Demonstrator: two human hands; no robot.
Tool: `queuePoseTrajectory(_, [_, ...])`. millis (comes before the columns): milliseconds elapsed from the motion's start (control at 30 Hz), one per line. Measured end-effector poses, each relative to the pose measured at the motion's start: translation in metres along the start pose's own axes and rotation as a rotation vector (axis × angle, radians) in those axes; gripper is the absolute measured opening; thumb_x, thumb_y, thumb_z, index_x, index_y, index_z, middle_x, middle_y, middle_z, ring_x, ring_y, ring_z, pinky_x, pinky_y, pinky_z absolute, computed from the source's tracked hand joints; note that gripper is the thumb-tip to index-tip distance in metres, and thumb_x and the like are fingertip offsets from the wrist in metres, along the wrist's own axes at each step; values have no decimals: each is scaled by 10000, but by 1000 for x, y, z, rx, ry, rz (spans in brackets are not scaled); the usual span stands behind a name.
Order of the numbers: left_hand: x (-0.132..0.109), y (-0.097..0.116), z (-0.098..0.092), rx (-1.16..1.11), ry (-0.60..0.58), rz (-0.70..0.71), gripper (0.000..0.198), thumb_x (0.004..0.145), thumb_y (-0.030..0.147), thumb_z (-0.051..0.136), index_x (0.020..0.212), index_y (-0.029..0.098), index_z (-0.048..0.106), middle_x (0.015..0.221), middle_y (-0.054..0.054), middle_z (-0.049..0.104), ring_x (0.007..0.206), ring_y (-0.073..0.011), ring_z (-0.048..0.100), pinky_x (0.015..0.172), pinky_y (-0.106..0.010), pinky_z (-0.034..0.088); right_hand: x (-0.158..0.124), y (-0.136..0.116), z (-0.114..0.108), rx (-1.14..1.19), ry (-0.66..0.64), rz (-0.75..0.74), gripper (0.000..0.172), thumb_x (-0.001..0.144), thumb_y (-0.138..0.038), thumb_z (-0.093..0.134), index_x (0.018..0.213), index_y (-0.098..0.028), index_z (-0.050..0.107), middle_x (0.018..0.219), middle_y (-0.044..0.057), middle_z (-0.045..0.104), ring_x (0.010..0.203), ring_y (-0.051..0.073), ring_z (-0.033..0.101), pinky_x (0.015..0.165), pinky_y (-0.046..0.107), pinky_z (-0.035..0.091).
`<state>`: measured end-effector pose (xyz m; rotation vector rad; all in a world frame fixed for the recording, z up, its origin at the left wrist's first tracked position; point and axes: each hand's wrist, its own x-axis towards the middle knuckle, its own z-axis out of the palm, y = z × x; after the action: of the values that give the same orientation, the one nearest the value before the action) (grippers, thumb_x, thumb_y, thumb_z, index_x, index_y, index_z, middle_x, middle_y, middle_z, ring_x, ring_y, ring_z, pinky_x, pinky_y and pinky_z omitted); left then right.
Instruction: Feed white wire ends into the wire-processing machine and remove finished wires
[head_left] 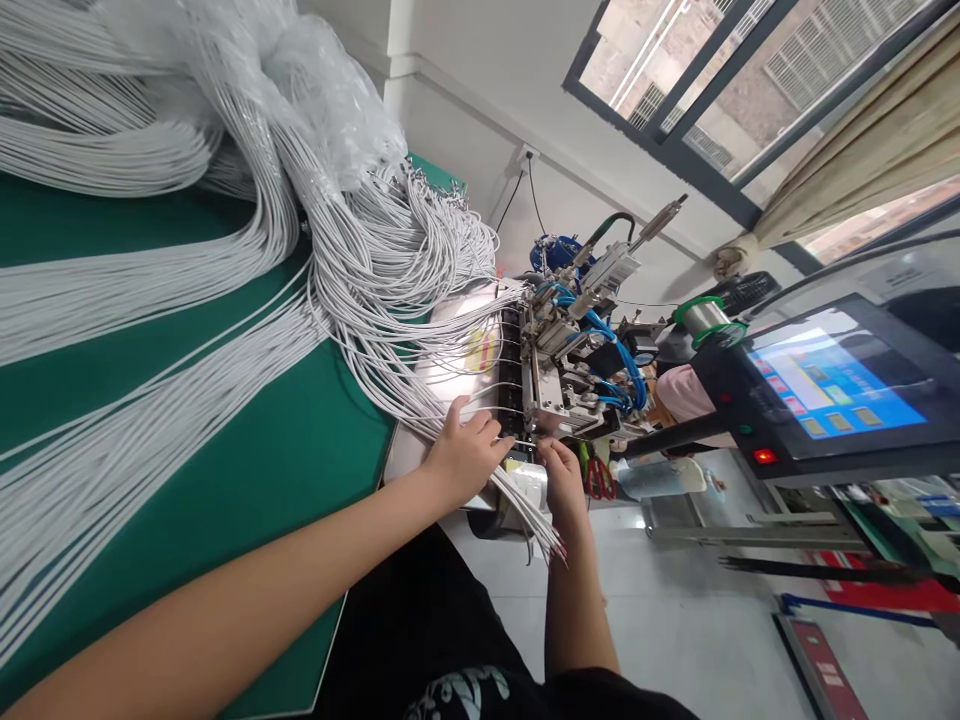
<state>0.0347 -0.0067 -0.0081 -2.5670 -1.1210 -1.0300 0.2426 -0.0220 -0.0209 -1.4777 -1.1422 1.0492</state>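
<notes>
My left hand (466, 458) is at the near end of the machine's black cable rack (511, 350), its thumb and fingers closed on a thin white cable (523, 443). Opposite it, my right hand (561, 470) pinches the end of that same cable; the tip is hidden by the fingers. Several white cables lie spaced along the rack, pointing into the metal machine (559, 385). A loose bundle of white cables (517, 500) passes under my left hand and hangs down with reddish ends.
Large bunches of white cables (405, 250), partly wrapped in clear plastic (322, 90), lie on the green table (315, 470). At right are a touchscreen (840, 380), a solder wire spool (709, 322) and red-handled scissors (600, 479). Part of another person (682, 395) shows behind the machine.
</notes>
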Motion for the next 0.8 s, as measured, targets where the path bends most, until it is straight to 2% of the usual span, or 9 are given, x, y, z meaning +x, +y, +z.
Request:
queuePoseTrajectory(167, [0, -1, -2, -10, -37, -4, 335, 775, 63, 517, 1022, 209, 691, 870, -53, 663, 934, -224, 564, 1028, -527, 203, -3, -1, 8, 140, 45, 49, 257, 680, -337, 640, 574, -202, 448, 546, -64, 338, 513, 98, 270, 500, 240, 225])
queuePoseTrajectory(400, [0, -1, -8, -22, -103, -25, 369, 643, 78, 580, 985, 182, 672, 909, -62, 666, 955, -243, 557, 1039, -546, 186, -5, 2, 8, 155, 41, 86, 296, 688, -404, 664, 603, -201, 466, 547, -62, 377, 504, 97, 308, 490, 233, 271])
queuePoseTrajectory(533, [-1, -2, -8, -18, -99, -30, 406, 606, 70, 586, 986, 183, 670, 927, -68, 668, 959, -254, 564, 1037, -553, 197, -9, 2, 3, 6, 46, 30, 349, 756, -483, 632, 631, -193, 484, 559, -48, 397, 512, 100, 328, 484, 228, 279])
queuePoseTrajectory(667, [-2, -2, -8, -28, -83, -28, 418, 600, 51, 582, 985, 188, 672, 961, -75, 674, 972, -261, 577, 1032, -553, 219, -18, -7, -15, -189, 76, -85, 383, 806, -528, 595, 647, -190, 512, 580, -27, 440, 541, 117, 376, 511, 238, 314])
queuePoseTrajectory(733, [-2, -2, -8, -37, -89, -34, 422, 605, 52, 589, 995, 189, 675, 987, -80, 679, 982, -267, 583, 1041, -563, 216, -26, -17, -25, -255, 42, -133, 365, 829, -513, 589, 676, -184, 550, 605, -15, 474, 563, 123, 406, 539, 245, 335])
queuePoseTrajectory(800, [-2, -1, -9, -31, -100, -46, 437, 623, 60, 590, 1033, 188, 676, 1037, -93, 682, 1010, -281, 582, 1056, -591, 193, -36, -29, -35, -335, -57, -158, 339, 852, -482, 584, 702, -179, 584, 615, -9, 497, 567, 125, 420, 542, 248, 334])
